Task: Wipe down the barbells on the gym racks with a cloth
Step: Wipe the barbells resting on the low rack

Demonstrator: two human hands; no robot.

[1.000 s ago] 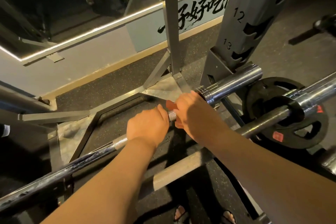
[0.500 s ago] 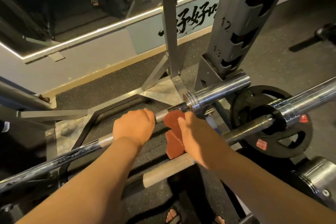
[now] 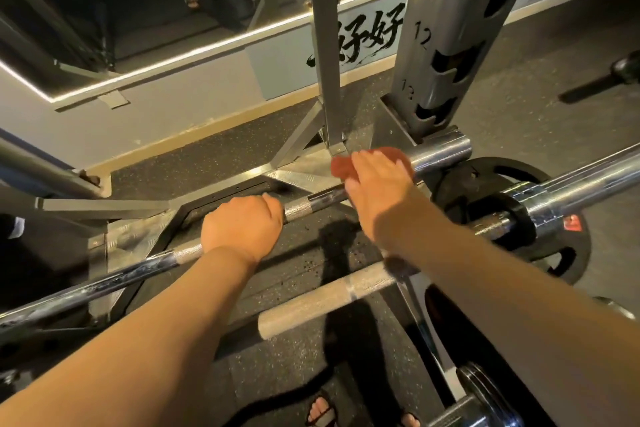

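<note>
R grip (image 3: 377,184) flat, cloth (image 3: 340,166) (L (image 3: 242,229): bar (image 3: 300,208))

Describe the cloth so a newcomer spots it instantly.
Find the grey numbered rack upright; a chrome barbell sleeve juts out at its foot. The cloth lies on that sleeve's inner end, pressed under the right hand. Rust-red and soft, it stands out from the bare steel around.
</note>
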